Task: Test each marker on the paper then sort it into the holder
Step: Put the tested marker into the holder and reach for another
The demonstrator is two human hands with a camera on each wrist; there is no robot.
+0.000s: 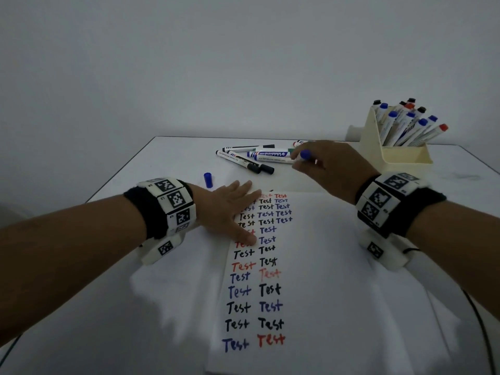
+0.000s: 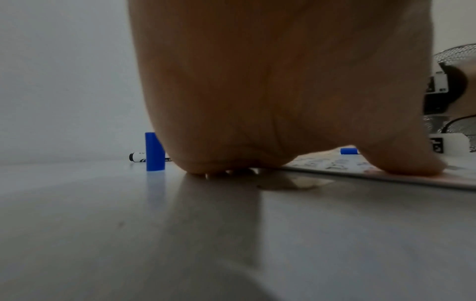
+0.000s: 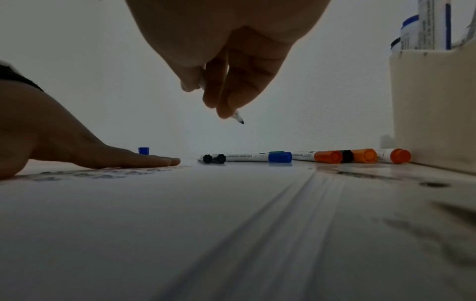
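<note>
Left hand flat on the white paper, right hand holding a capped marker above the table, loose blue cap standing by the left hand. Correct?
Not quite: the marker in the right hand is uncapped; the right wrist view shows its bare tip. The left hand, white paper and loose blue cap are as stated.

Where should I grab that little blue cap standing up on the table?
Pinch the blue cap around its round sides, coming straight down from above. It stands upright on the table, apart from the left hand, so its sides look free.

You had matt white paper (image 1: 338, 266) on a smooth, faintly glossy table (image 2: 154, 234), beside a cream plastic holder (image 1: 400, 155)
</note>
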